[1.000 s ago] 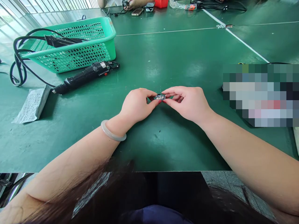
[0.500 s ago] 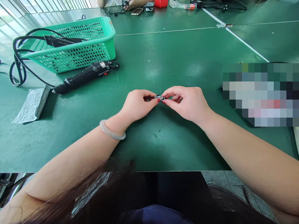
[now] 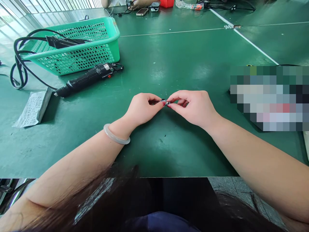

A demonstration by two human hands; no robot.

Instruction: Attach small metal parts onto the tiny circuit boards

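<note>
Between my fingertips is a small black-and-silver part (image 3: 166,102), too small to name its kind. My left hand (image 3: 142,109) pinches its left side between thumb and fingers, and a pale bracelet (image 3: 116,137) circles that wrist. My right hand (image 3: 193,104) pinches the part from the right, the fingertips of both hands almost meeting. Both hands are just above the green tabletop (image 3: 166,148), and the fingers cover most of the part.
A black electric screwdriver (image 3: 88,79) lies at left before a green basket (image 3: 79,53) with a coiled cable. A folded paper packet (image 3: 33,108) is nearby. A blurred-out area (image 3: 270,98) covers the right. At the back lie a phone (image 3: 142,12) and a person's forearm (image 3: 142,3).
Both hands keep their pinch in nearly the same place. The small part looks slightly shifted or turned between the fingertips.
</note>
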